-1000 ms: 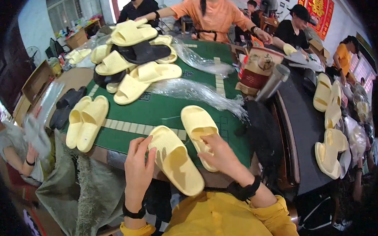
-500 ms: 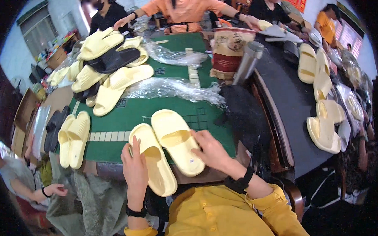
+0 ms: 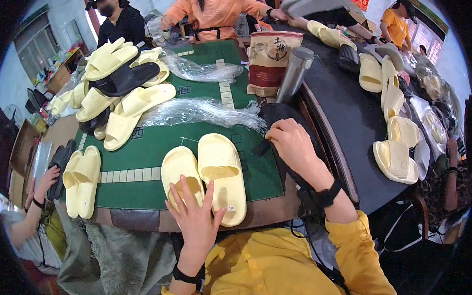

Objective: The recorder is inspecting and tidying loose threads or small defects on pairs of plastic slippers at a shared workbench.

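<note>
Two pale yellow slippers lie side by side at the table's near edge, toes away from me: a left slipper (image 3: 177, 161) and a right slipper (image 3: 219, 151). My left hand (image 3: 194, 215) rests over their near ends with its fingers spread, covering part of the left slipper. To the right of the pair, my right hand (image 3: 294, 148) has its fingers closed beside a small black piece (image 3: 261, 148) at the edge of a dark bundle (image 3: 279, 115). What those fingers hold is hidden. A thin thread-like strand shows at the slippers' toes.
Another yellow pair (image 3: 82, 179) stands at left, near a heap of yellow and black slippers (image 3: 122, 78). Clear plastic strands (image 3: 198, 111) cross the green mat (image 3: 128, 193). A paper bag (image 3: 272, 63) and steel flask (image 3: 294, 72) stand behind. Co-workers surround the tables.
My right hand has left the right slipper and moved right to the dark bundle. My left hand has spread over both slippers, which now lie straighter. A co-worker at the back lifts a grey slipper.
</note>
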A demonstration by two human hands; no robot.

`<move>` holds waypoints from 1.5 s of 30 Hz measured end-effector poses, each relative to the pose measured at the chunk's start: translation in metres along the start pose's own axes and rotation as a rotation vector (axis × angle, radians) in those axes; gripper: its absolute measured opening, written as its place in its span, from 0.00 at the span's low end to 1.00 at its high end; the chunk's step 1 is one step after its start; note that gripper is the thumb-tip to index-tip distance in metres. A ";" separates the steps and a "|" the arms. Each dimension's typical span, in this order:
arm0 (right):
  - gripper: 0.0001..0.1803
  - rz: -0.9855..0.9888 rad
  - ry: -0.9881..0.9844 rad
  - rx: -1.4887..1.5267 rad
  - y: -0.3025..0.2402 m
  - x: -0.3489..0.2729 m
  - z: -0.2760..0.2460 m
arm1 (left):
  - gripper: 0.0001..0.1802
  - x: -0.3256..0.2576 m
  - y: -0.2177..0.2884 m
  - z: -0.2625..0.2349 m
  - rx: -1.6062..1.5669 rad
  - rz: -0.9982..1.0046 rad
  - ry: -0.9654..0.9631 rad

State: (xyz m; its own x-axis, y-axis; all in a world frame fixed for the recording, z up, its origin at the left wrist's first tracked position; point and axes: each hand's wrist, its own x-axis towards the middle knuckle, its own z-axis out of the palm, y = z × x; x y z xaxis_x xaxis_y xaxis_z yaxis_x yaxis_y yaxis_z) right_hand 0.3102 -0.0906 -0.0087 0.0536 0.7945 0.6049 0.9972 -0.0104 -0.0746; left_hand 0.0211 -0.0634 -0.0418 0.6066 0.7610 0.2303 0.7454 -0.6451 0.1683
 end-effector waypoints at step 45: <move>0.08 0.221 -0.004 0.395 0.043 0.073 0.029 | 0.39 -0.006 0.010 0.005 0.063 0.065 0.066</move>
State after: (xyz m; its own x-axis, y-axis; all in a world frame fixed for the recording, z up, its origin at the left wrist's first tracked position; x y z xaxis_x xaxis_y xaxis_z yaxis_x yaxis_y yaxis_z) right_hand 0.3559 -0.0153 0.0096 0.2620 0.8016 0.5375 0.8652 0.0516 -0.4987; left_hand 0.0267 -0.0740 -0.0457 0.6364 0.7100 0.3014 0.7222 -0.6858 0.0906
